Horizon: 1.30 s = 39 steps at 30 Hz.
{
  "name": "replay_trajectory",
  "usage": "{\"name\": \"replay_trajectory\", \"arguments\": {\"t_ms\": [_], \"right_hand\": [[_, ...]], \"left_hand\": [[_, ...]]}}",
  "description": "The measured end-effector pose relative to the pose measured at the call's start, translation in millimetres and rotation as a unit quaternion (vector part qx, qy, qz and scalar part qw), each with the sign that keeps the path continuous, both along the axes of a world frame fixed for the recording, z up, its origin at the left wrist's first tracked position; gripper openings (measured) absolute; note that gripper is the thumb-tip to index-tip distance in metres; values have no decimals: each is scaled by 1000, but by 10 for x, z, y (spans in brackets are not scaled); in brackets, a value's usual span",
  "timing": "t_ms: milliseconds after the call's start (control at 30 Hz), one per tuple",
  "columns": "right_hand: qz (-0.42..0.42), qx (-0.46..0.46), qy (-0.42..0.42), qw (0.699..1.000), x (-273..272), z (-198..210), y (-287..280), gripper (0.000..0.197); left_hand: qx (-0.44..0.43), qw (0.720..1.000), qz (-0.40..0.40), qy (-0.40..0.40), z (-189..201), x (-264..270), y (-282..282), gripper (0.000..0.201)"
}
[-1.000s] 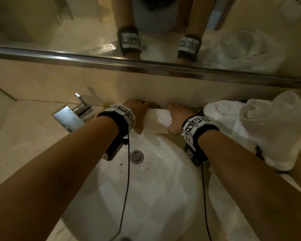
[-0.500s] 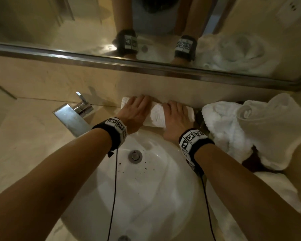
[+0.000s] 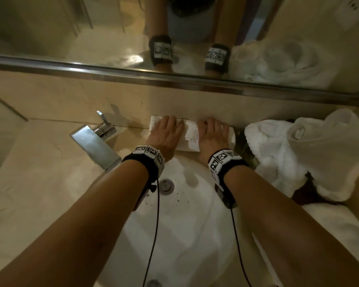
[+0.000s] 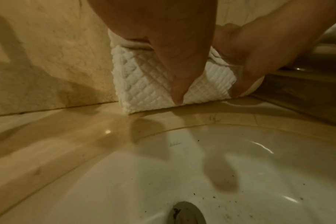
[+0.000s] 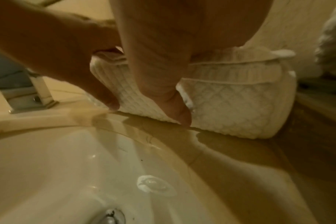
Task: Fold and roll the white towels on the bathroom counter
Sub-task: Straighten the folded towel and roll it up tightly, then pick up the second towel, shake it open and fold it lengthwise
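We press our left hand [image 3: 166, 133] and right hand [image 3: 212, 136] side by side on the rolled white towel [image 3: 191, 136], fingers curled over its top and thumbs against its front. It lies on the counter [image 3: 39, 183] behind the sink [image 3: 191, 235], against the wall, near loose towels [image 3: 278, 150].
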State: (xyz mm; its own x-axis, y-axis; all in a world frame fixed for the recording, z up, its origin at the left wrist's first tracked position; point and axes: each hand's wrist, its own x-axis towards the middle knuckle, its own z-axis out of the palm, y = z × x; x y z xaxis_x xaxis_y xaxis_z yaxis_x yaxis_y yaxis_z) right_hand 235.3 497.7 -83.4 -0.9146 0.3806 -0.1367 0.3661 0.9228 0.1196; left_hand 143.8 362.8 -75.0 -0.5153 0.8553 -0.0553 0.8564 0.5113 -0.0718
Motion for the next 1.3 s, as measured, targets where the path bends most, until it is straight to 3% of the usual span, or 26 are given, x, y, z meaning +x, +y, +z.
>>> {"name": "replay_trajectory", "arguments": {"t_ms": [200, 500, 567, 667, 800, 933, 1033, 1100, 1167, 1200, 1300], "right_hand": [[-26, -1, 18, 1000, 165, 16, -35, 94], [-42, 5, 15, 999, 378, 164, -53, 94], [-40, -3, 46, 998, 442, 207, -105, 83], [-58, -39, 125, 990, 581, 368, -152, 50], [-131, -131, 233, 955, 947, 633, -206, 24], [-210, -168, 382, 884, 1568, 680, -201, 14], [-277, -95, 409, 864, 2129, 612, -122, 22], [-397, -80, 300, 864, 2471, 580, -75, 35], [-500, -102, 166, 844, 2772, 531, -45, 71], [-533, -112, 140, 827, 2909, 510, -37, 89], [-602, -186, 157, 760, 3239, 374, -17, 119]], "left_hand": [[32, 997, -20, 66, -17, 54, -85, 75], [1, 996, 20, 84, 180, 110, -229, 80], [6, 997, 20, 76, 263, 172, -206, 78], [29, 998, 3, 60, 443, 307, -73, 67], [82, 996, -19, -18, 804, 665, 252, 51], [130, 976, -74, -158, 990, 1152, 533, 34], [99, 973, -87, -192, 941, 1658, 633, 28], [55, 976, -62, -200, 779, 1963, 648, 29], [39, 969, -18, -243, 540, 2193, 643, 39], [38, 961, 3, -275, 431, 2292, 638, 46], [28, 919, 76, -387, 172, 2542, 695, 75]]}}
